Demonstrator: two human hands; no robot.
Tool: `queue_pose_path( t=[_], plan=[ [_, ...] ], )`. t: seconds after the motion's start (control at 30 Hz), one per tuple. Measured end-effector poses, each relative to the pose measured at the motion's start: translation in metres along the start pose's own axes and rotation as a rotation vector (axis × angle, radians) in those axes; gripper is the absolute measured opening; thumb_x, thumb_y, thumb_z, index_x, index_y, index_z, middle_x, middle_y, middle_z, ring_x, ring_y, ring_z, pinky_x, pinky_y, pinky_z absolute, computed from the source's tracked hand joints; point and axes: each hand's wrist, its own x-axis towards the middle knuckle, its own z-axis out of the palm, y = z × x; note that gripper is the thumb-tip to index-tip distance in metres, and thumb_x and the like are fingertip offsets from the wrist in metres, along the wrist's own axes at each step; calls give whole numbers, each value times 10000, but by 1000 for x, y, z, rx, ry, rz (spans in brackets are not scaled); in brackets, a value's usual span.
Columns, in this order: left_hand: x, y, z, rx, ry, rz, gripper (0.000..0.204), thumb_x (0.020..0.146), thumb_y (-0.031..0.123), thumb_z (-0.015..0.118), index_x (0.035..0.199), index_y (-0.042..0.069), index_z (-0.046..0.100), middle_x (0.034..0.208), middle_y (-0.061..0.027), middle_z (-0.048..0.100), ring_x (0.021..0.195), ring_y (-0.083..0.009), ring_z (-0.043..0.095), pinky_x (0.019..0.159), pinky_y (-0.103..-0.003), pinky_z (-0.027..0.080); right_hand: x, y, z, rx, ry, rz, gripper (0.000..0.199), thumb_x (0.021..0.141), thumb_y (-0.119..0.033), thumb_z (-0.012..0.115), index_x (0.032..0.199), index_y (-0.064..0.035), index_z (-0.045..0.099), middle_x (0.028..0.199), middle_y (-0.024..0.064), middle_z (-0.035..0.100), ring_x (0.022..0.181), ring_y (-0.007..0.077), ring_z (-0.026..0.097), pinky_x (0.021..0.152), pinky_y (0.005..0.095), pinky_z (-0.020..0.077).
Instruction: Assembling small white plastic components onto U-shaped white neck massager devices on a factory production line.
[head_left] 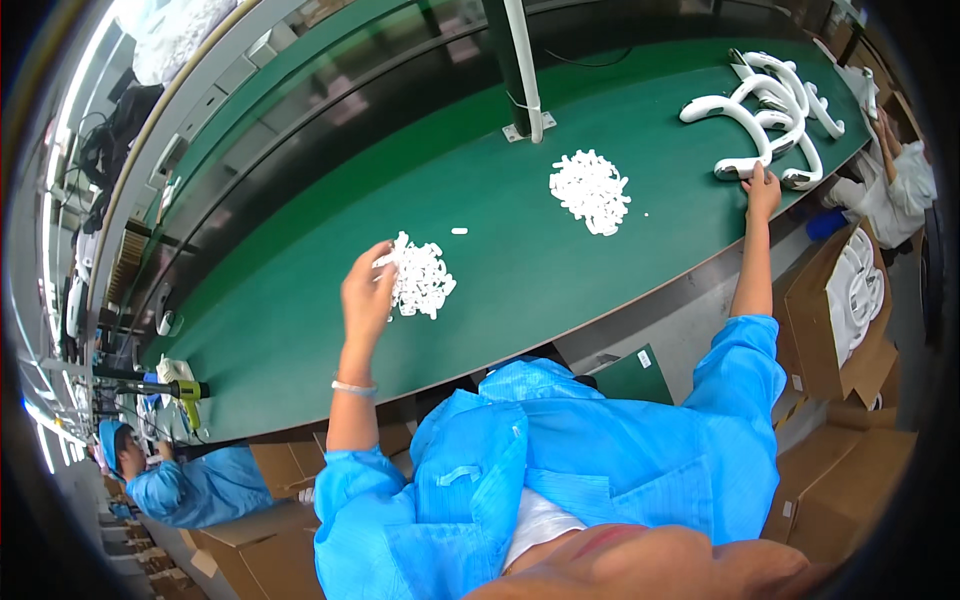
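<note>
My left hand (367, 292) is at the left edge of a pile of small white plastic pieces (424, 282), its thumb and forefinger bent around one of them. Stretched far to the right, my right hand (763, 196) grips the near end of a white U-shaped neck fan (742, 168) with dark end parts. That neck fan lies at the front of a tangled group of similar curved white bodies (790, 125). Between my hands lies a second pile of small white pieces (590, 192). A single white piece (459, 231) lies apart from the piles.
The green bench (500, 290) curves across the view, with a post (522, 70) standing at its back. A yellow-green tool (188, 392) is at the left end. Cardboard boxes (835, 300) stand at right. People in blue (205, 487) and white (908, 185) are nearby.
</note>
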Motion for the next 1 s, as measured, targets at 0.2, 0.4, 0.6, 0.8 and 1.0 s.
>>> queue_pose_path(
  t=[0.2,0.4,0.6,0.8,1.0],
  plan=[
    [-66,-113,-96,240,380,-141,348,895,164,559,1214,25,548,1122,-99,611,880,-139,606,665,-252,499,-79,-69,41,-726,-153,-375,795,687,-601,676,1252,-60,539,1322,312,394,1252,398,385,983,408,386],
    [-63,-83,-77,106,300,-85,326,904,102,533,1202,-30,530,1091,-137,613,862,-138,604,676,-250,488,-93,-73,32,-669,-152,-332,844,661,-559,720,1301,-63,482,1420,294,255,1263,402,366,1012,424,355],
    [-23,-11,-87,-98,94,-59,522,860,19,546,1350,9,368,1171,-170,559,869,-183,641,687,-252,511,-119,-69,78,-665,4,-445,817,711,-523,703,1319,-39,448,1428,269,265,1270,436,326,1037,449,316],
    [74,89,-57,-205,-691,-88,730,782,-16,569,1428,66,238,1142,-185,567,883,-209,647,677,-276,542,-100,-131,29,-812,22,-458,909,695,-475,740,1408,-103,316,1410,286,290,1294,438,301,1049,475,285],
    [136,147,164,-515,-1092,110,834,842,183,649,1469,137,101,1193,-208,541,988,-262,612,817,-343,506,38,-150,-7,-623,-86,-439,1064,663,-475,769,1431,-19,191,1370,299,329,1286,405,327,1051,431,294]
  ],
)
